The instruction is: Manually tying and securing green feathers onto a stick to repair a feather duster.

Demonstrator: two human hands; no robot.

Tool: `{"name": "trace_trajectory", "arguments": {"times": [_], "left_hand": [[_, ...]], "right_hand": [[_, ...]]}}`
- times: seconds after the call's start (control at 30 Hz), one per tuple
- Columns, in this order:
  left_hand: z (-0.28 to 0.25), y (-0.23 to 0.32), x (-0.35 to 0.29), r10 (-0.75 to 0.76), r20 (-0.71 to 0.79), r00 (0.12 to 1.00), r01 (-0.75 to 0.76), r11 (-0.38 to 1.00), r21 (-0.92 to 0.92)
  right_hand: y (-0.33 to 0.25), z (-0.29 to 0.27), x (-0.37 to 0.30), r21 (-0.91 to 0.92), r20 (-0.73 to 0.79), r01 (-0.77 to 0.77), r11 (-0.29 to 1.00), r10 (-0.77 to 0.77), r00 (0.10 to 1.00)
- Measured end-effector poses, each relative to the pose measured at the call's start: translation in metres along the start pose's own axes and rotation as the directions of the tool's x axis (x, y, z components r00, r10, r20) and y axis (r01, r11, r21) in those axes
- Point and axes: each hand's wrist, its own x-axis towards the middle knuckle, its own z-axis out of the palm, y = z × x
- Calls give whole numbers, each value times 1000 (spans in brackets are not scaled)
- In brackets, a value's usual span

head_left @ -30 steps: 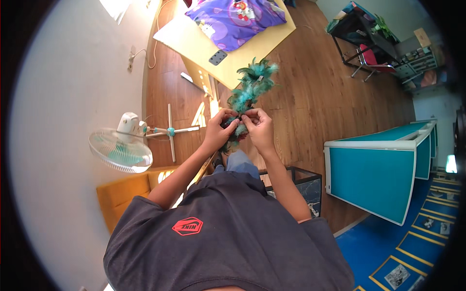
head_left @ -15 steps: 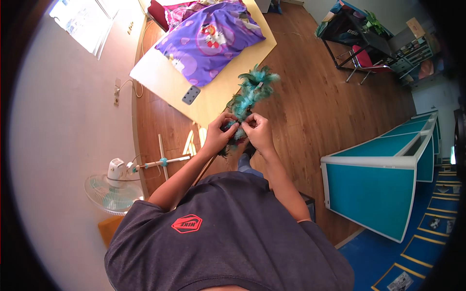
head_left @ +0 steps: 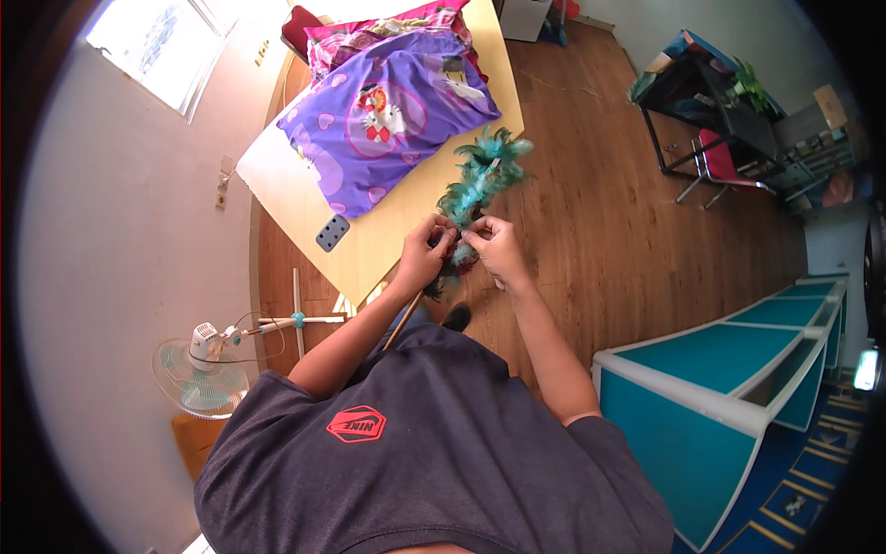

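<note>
A feather duster (head_left: 478,189) with teal and dark feathers is held in front of my body, its thin wooden handle slanting down toward my lower left. My left hand (head_left: 424,254) pinches the duster at its lower feathers, thumb and fingertips together. Close beside it, my right hand (head_left: 499,251) pinches the feathers from the other side; the fingertips of both hands nearly meet. Exactly what lies between the fingertips is too small to make out. Beyond the hands, the feathered end points away and slightly right, close to the table's edge.
A pale wooden table (head_left: 286,198) holds a purple pillow (head_left: 406,138), a pink patterned pillow (head_left: 323,46) and a dark grey block with holes (head_left: 332,233). On the left stands a fan (head_left: 205,365). Teal partitions (head_left: 674,443) are at right, a red chair (head_left: 718,157) far right.
My view has shifted, so the table and fan sit further left and the partitions nearer. Both hands stay on the duster, with my right hand turned slightly.
</note>
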Motion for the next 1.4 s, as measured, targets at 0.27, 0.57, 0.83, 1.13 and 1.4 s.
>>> {"name": "trace_trajectory", "arguments": {"times": [0.27, 0.57, 0.83, 1.13, 1.4], "left_hand": [[-28, -47, 96, -57, -103, 993, 69, 991, 116], [-59, -79, 153, -266, -98, 959, 255, 960, -113], [-55, -58, 145, -368, -430, 825, 219, 908, -356], [-45, -35, 142, -335, -645, 687, 513, 852, 104], [-72, -130, 100, -254, -791, 557, 500, 863, 75]], "right_hand": [[22, 6, 119, -18, 75, -187, 982, 188, 979], [30, 19, 206, -143, 195, -253, 957, 278, 941], [0, 31, 243, -269, 496, -319, 909, 415, 763], [16, 46, 274, -343, 696, -296, 891, 453, 557], [105, 102, 265, -329, 596, -638, 697, 677, 433]]}}
